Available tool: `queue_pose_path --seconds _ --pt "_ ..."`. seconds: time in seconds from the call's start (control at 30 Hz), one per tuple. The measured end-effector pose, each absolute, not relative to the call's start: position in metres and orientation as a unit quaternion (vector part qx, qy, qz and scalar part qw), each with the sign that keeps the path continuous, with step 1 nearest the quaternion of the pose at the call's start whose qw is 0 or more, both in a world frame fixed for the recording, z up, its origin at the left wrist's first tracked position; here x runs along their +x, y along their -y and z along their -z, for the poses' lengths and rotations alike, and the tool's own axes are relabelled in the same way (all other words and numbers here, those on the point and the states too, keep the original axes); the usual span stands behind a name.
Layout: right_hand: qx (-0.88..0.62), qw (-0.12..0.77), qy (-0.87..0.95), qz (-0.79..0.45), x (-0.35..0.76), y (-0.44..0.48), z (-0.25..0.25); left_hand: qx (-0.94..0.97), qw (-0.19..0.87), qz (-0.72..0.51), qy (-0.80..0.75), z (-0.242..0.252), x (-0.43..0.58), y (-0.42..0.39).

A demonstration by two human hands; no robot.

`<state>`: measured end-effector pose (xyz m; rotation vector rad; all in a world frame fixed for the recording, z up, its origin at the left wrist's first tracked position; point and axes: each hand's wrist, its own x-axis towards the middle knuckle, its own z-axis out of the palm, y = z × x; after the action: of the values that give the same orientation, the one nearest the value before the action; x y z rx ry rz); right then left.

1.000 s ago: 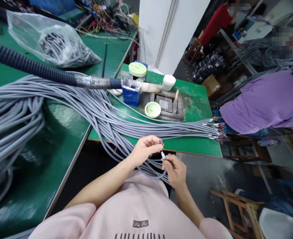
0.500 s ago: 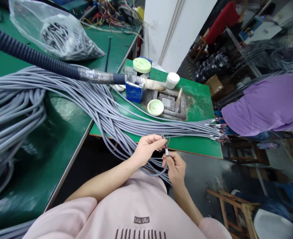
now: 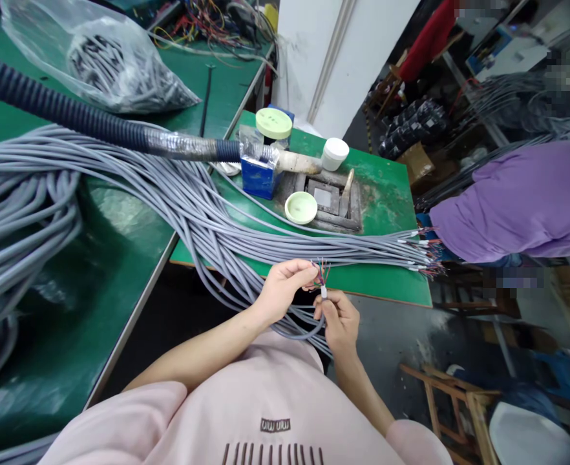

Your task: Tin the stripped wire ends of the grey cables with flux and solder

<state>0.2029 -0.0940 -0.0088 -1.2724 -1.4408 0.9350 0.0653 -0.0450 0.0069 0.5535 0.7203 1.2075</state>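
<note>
The right hand [image 3: 339,320] is closed round a grey cable [image 3: 309,334] just under its stripped end, near the worktop [image 3: 382,194] edge. The left hand [image 3: 285,287] pinches the coloured cores [image 3: 320,274] fanning out of it. This end seems mid-way through handling, while the bundle [image 3: 265,239] on the worktop already lies with its ends bared.

The cable bundle [image 3: 192,206] lay from the left table [image 3: 120,239] across onto the small table [image 3: 386,187], the hose [image 3: 62,110] behind it and the bag [image 3: 101,58] farther back. A dish [image 3: 301,206] sat behind the bundle — and before that table's near edge the left hand [image 3: 282,289] and right hand [image 3: 338,320] met on one cable end [image 3: 322,284].
</note>
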Motion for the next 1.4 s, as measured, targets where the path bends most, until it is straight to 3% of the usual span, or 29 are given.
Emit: queue_pose_path --seconds 0.87,1.4 --pt "-0.54 0.481 0.583 -0.371 0.204 0.101 0.012 0.244 0.727 -0.547 -0.335 -0.004 0.067 0.049" --pt "-0.469 0.519 0.487 -0.524 0.207 0.095 0.037 0.265 0.718 -0.543 -0.346 0.004 0.066 0.047"
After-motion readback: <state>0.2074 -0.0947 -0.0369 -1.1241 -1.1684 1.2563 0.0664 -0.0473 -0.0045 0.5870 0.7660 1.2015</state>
